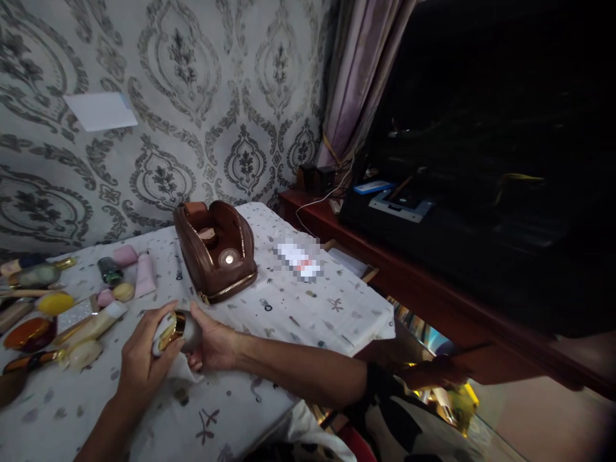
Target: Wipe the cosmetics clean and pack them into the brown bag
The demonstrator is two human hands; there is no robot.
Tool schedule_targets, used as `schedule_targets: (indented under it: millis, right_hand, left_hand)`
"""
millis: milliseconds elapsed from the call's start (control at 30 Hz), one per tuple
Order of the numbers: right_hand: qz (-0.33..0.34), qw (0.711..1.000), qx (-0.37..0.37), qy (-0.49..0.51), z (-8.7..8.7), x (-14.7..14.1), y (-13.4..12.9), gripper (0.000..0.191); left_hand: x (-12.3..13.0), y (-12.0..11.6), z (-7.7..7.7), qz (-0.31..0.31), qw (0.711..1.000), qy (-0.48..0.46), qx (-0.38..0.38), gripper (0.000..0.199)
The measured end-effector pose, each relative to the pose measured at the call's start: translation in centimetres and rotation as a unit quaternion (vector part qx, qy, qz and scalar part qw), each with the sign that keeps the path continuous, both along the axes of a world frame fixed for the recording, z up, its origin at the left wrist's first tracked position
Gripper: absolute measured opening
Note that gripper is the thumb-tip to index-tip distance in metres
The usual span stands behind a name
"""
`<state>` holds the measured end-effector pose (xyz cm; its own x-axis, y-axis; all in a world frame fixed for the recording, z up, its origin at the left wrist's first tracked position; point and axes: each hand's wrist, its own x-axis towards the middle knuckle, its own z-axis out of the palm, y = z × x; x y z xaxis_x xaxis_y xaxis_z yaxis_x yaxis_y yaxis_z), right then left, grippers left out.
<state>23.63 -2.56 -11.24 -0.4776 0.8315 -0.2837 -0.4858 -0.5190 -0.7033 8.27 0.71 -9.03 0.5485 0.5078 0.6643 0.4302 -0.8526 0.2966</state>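
Observation:
My left hand (144,343) and my right hand (214,337) meet over the front of the table, both closed on a rounded grey cosmetic container with a gold band (179,328). The right fingers wrap its far side, while the left thumb and fingers press the near side by the band. A white tissue (185,371) hangs below the container between the hands; which hand grips it I cannot tell. Behind them stands a brown zippered cosmetic bag (231,282), its top unzipped, with a small round item (208,236) inside.
Cosmetics crowd the left side, among them a pink tube (145,276), a dark green jar (110,272), a yellow sponge (55,301) and a brush (33,362). A blurred white item (298,258) lies right of the bag. A television (481,160) stands on a reddish-brown cabinet (409,282).

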Motion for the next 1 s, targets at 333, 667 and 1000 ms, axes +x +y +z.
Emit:
schedule_targets:
  millis: [333,667,1000]
  right_hand:
    - [-0.048,0.994,0.025,0.098,0.6,0.4,-0.6,0.053]
    - [-0.036,0.997,0.021,0.071,1.1,0.5,-0.6,0.059]
    - [-0.057,0.994,0.086,-0.046,-0.4,-0.3,-0.6,0.023]
  left_hand:
    - [-1.0,0.6,-0.4,0.029,0.998,-0.027,-0.041,0.032]
    - [0.0,-0.7,1.2,0.037,0.995,-0.056,0.068,0.019]
    - [0.4,-0.8,2.2,-0.097,0.989,0.023,0.11,0.028]
